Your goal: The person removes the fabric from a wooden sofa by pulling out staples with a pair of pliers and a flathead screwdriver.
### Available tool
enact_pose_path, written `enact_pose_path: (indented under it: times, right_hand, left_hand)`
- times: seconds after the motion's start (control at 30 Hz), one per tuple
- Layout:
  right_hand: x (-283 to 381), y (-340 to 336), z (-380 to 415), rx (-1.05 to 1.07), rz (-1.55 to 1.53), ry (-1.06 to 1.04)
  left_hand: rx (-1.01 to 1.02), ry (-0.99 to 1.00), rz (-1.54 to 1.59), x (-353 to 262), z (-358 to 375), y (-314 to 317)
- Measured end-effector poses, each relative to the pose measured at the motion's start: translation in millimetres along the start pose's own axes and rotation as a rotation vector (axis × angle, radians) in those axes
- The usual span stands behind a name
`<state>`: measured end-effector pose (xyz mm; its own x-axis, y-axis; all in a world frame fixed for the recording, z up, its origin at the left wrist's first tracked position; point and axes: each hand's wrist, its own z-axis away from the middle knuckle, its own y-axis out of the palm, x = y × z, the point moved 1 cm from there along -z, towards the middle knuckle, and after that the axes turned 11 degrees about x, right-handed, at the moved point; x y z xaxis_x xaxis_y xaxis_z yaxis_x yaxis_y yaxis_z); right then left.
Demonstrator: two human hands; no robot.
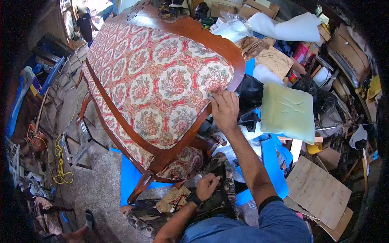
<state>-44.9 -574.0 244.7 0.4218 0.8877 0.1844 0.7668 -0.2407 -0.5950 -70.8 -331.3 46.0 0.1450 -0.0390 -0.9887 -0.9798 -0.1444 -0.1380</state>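
A carved wooden sofa (190, 139) lies tipped in front of me, its panel covered in red and cream floral fabric (174, 83). At the panel's right edge, where cloth meets wood, my right hand (225, 109) has its fingers bent down and closed on the fabric border. Lower down, my left hand (207, 186) is held above my camouflage trousers (223, 172), its fingers curled in. Whether anything is inside them is hidden. Beside that wrist, a small wooden board (172, 199) with small tools on it rests on my leg.
Right of the sofa are a pale foam cushion (288, 111), blue sheeting (273, 168), wooden panels (319, 190) and piled clutter. On the floor at left lie a yellow cord (61, 162) and a metal frame (84, 150). Another person (85, 26) stands at the far left.
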Motion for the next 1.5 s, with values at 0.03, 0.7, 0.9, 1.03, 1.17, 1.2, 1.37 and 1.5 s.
enact_pose_path:
  times: [0.03, 0.7, 0.9, 1.03, 1.17, 1.2, 1.37, 1.5]
  right_hand:
    - [0, 4, -1, -0.001, -0.035, 0.019]
    - [116, -93, 110, 0.287, -1.024, 0.197]
    - [127, -181, 211, 0.57, -2.119, 1.027]
    - [48, -219, 321, 0.585, -1.362, 1.414]
    - [-59, -254, 505, 0.509, -0.504, 1.552]
    - [-76, -267, 540, 0.637, -0.289, 1.563]
    - [-106, -295, 622, 1.245, 0.261, 1.315]
    - [-132, -212, 589, 0.923, 0.428, 0.515]
  left_hand:
    - [-0.001, -0.013, 0.011, -2, -2, -3]
    - [-0.606, 0.321, -0.215, -89, 11, -64]
    - [0.249, 0.691, -0.973, -167, -56, -95]
    - [0.611, 0.766, -1.258, -148, -84, -102]
    - [0.519, 0.782, -1.166, -150, -77, -133]
    - [0.514, 0.782, -1.165, -155, -72, -140]
    - [0.404, 0.578, -1.062, -125, -5, -172]
    - [0.277, 0.269, -1.112, -97, 58, -172]
